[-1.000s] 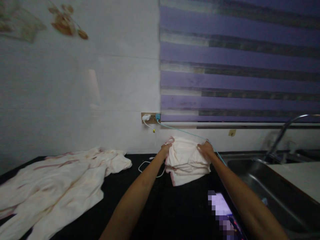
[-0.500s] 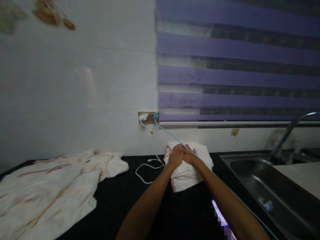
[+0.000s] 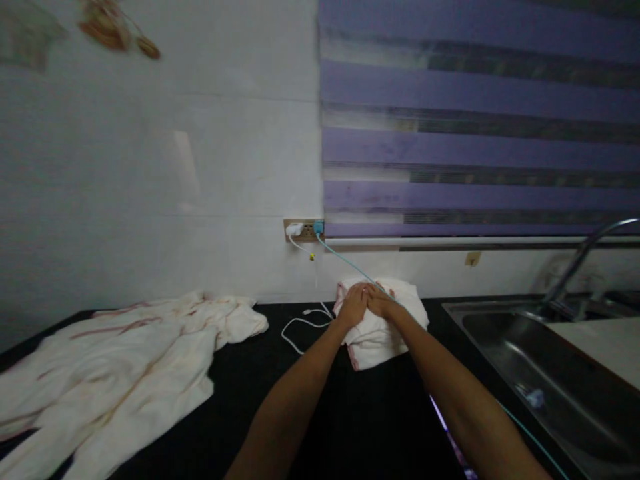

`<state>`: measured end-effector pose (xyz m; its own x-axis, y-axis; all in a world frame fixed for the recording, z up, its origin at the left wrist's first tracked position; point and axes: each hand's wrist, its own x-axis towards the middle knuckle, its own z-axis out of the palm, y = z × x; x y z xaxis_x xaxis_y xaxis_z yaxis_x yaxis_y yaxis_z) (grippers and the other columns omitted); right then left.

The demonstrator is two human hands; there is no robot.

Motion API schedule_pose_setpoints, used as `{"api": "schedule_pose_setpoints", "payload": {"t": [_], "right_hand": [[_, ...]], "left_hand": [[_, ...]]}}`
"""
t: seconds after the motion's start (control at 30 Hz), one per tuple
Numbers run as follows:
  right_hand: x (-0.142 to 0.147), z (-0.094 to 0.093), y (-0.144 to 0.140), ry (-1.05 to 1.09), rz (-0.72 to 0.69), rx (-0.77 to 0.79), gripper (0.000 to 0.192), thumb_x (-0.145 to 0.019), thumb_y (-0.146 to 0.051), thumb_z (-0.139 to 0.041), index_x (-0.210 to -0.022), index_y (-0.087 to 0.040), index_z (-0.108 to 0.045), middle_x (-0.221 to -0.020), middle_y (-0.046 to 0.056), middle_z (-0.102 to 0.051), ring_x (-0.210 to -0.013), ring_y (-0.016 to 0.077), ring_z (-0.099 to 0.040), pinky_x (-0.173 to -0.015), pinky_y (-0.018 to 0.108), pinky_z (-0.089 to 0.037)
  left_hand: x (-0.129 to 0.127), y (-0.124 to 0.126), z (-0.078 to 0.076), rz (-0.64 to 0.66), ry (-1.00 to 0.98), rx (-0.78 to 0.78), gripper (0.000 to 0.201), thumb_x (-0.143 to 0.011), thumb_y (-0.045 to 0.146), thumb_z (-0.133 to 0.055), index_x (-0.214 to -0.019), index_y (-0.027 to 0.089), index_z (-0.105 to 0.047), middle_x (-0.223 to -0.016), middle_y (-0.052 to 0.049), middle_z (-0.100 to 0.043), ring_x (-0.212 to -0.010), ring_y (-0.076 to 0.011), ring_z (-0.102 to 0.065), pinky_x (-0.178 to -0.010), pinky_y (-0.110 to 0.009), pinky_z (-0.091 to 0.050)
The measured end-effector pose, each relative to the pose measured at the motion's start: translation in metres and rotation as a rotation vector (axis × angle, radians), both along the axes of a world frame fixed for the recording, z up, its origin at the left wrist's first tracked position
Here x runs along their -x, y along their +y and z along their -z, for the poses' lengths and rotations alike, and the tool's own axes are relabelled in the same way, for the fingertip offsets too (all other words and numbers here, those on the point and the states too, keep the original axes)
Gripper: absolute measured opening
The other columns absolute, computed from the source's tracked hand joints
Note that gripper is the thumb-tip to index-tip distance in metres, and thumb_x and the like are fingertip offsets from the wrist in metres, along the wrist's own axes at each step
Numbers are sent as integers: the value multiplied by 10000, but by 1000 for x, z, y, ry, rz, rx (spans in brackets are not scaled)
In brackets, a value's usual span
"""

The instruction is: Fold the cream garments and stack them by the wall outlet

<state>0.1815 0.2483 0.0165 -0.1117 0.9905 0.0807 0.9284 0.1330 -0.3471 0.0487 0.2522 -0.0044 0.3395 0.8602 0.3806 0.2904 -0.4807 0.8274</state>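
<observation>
The left hand (image 3: 354, 305) and right hand (image 3: 380, 302) lie flat, side by side, on the folded cloth (image 3: 383, 333); it looks like they press it down to keep it neat. A loose cloth (image 3: 115, 373) lies spread on the black table (image 3: 300, 413), well apart.

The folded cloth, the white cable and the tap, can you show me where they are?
folded cloth (image 3: 383, 337): head view, on its front part below the hands.
white cable (image 3: 295, 326): head view, on the loop lying on the black counter.
tap (image 3: 585, 252): head view, on the curved metal spout over the sink.

Both hands, left hand (image 3: 354, 305) and right hand (image 3: 380, 302), flat atop folded cloth (image 3: 383, 333)
</observation>
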Motion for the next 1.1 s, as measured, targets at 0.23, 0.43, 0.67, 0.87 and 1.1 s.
{"api": "schedule_pose_setpoints", "payload": {"t": [0.23,0.43,0.67,0.87,1.1], "right_hand": [[33,10,-89,406,-43,-559,484,-1021,-424,-379,-1278,-126,-661,-1360,207,-623,-1316,307,-531,-1112,465,-419],[85,109,-202,591,-60,-426,407,-1033,-404,-394,-764,-205,-626,-746,51,-665,-716,190,-594,-685,282,-423],[93,107,-236,501,-204,-262,322,-997,-309,-435,-755,-199,-616,-781,52,-690,-740,175,-602,-714,271,-385],[89,103,-235,530,-141,-310,338,-967,-342,-468,-671,-201,-552,-691,18,-615,-674,150,-539,-668,264,-341],[85,98,-240,575,-61,-337,447,-942,-448,-509,-568,-216,-435,-521,-47,-408,-542,109,-386,-573,266,-236]], "left_hand": [[87,-117,1,42,75,-114,568,-921,385,-604,-1448,181,-543,-1593,-137,-502,-1498,-251,-423,-1293,-424,-266],[157,-221,49,-99,141,95,433,-955,507,-475,-752,176,-666,-641,-20,-645,-605,-160,-579,-616,-279,-424],[168,-238,58,-185,204,105,400,-881,381,-479,-528,196,-442,-520,38,-411,-567,-112,-399,-596,-275,-255],[161,-239,61,-182,272,76,361,-876,326,-471,-547,203,-392,-529,53,-352,-550,-101,-320,-591,-291,-194],[167,-239,66,-217,332,136,339,-839,264,-427,-509,218,-365,-485,48,-338,-510,-110,-340,-564,-293,-193]]}}
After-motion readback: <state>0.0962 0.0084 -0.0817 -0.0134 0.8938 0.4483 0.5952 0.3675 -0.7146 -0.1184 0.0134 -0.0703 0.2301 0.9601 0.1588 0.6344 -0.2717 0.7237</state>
